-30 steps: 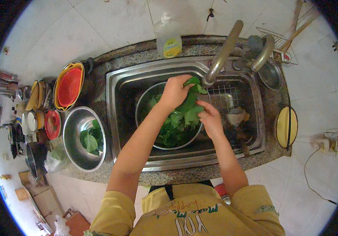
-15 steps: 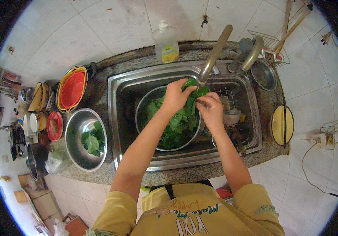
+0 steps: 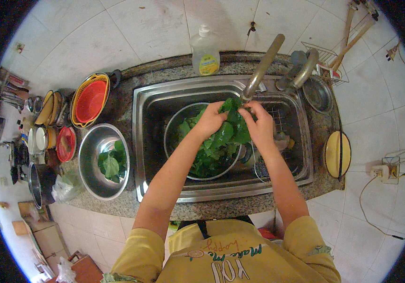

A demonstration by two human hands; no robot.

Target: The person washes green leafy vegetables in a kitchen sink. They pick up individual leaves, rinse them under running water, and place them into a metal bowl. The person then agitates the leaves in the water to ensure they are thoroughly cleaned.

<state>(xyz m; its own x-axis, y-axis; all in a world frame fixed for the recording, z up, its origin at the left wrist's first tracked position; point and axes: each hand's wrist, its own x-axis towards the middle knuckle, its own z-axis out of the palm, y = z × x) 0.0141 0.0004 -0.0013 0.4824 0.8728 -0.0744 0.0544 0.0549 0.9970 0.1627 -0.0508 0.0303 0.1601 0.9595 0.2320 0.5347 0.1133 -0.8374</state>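
Note:
Under the faucet (image 3: 263, 66), my left hand (image 3: 212, 120) pinches a bunch of green leaves (image 3: 230, 123). My right hand (image 3: 260, 125) grips the same bunch from the other side, thumb and fingers together at its edge. Below them, a round metal basin (image 3: 166, 137) full of leafy greens (image 3: 214, 158) sits inside the steel sink (image 3: 139, 141). On the counter to the left, a steel bowl (image 3: 88, 158) holds a smaller heap of leaves (image 3: 112, 165). Whether water is running, I cannot tell.
A soap bottle (image 3: 205, 52) stands behind the sink. Red and yellow baskets (image 3: 90, 99), a red dish (image 3: 66, 144) and a plastic bag (image 3: 65, 187) are at the left. A wire rack (image 3: 275, 120) is in the sink's right part; a yellow oval item (image 3: 338, 153) lies beyond it.
The bunch of leaves is now higher and more spread out between my hands. My right hand has moved up toward the faucet, and the view has shifted slightly.

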